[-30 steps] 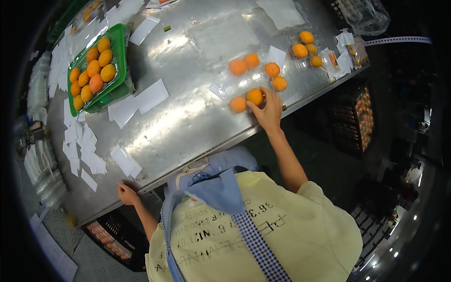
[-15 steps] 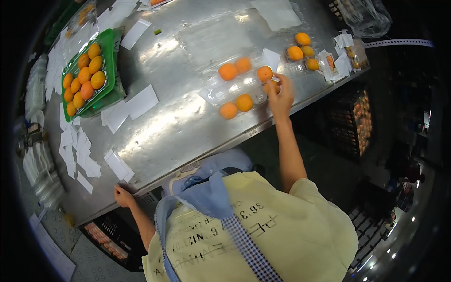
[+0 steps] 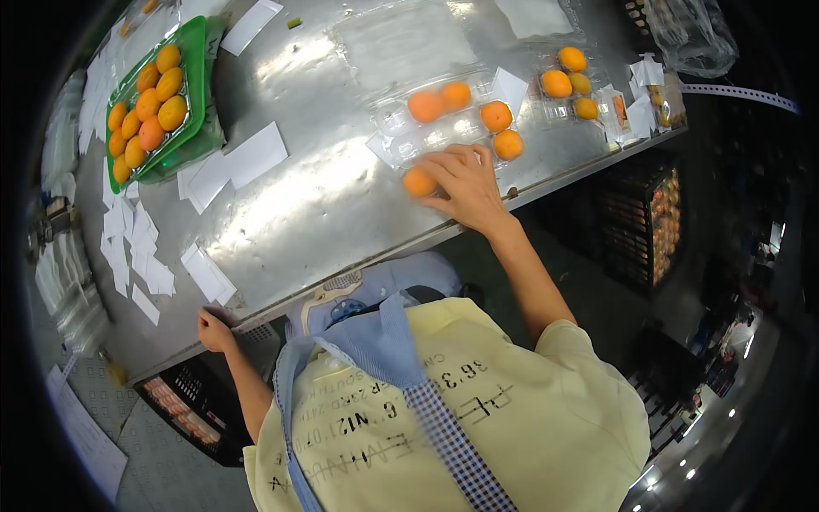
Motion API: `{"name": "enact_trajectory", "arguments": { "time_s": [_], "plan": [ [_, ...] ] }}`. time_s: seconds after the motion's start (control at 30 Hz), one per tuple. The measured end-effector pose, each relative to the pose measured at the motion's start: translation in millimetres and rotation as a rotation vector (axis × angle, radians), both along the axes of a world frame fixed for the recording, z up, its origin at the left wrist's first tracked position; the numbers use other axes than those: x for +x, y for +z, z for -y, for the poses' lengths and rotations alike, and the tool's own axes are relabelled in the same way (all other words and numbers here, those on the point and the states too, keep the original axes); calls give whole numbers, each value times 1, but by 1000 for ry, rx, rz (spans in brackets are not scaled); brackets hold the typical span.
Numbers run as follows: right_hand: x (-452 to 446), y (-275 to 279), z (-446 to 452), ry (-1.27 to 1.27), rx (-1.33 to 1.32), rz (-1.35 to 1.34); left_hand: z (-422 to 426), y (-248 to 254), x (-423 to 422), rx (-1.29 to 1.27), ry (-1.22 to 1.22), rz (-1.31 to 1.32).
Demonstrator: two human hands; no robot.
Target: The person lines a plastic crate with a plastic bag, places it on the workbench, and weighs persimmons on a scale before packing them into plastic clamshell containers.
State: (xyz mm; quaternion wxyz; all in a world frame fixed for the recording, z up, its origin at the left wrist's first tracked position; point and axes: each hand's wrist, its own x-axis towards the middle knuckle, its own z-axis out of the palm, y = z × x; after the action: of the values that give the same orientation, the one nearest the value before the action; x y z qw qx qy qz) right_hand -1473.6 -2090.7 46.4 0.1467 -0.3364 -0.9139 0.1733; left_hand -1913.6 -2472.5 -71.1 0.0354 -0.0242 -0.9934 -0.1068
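Note:
My right hand curves over the near side of a clear plastic clamshell pack, its fingers closed around an orange fruit mostly hidden beneath the palm. Beside its fingertips sits another orange fruit. Two more fruits, one of them a blurred orange one, lie at the far side of the pack under clear plastic. To the right of my hand are an upper fruit and a lower fruit. My left hand is curled into a loose fist at the table's front edge, with nothing visible in it.
On the metal table, a green tray of orange fruits stands at the left. White cards are scattered nearby. Another clear pack with fruits is at the right. Black crates of fruit stand below the table.
My right hand has left the fruit at the right side and moved left over the near fruits. The lower right fruit now shows uncovered. My left hand stays at the table edge.

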Motion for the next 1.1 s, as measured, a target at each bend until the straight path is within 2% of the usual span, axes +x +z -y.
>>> {"name": "enact_trajectory", "arguments": {
  "time_s": [0.2, 0.3, 0.4, 0.5, 0.7, 0.8, 0.9, 1.0, 1.1],
  "plan": [
    [-3, -4, -10, 148, 4, 74, 1, -1, 1, 18, -7, -18],
    [-6, -4, -10, 116, -61, -55, -4, 4, 3, 21, 7, -14],
    [-9, 15, -2, -25, -280, -151, -7, 9, 7, 42, 15, -1],
    [-10, 20, 9, -224, -774, -506, -8, 7, 8, 47, 10, -23],
    [-7, 14, 10, -155, -864, -756, -4, 5, 4, 48, -4, -24],
    [-8, 21, 12, -273, -1176, -871, -5, 5, 4, 45, -3, -29],
    [-7, 25, 13, -218, -1194, -893, -8, 8, 7, 48, -5, -30],
    [0, 12, 15, -201, -1038, -735, -4, 3, 4, 45, -10, -39],
    [-2, 16, 17, -181, -1045, -742, -4, 3, 3, 30, -6, -35]
  ]
}}
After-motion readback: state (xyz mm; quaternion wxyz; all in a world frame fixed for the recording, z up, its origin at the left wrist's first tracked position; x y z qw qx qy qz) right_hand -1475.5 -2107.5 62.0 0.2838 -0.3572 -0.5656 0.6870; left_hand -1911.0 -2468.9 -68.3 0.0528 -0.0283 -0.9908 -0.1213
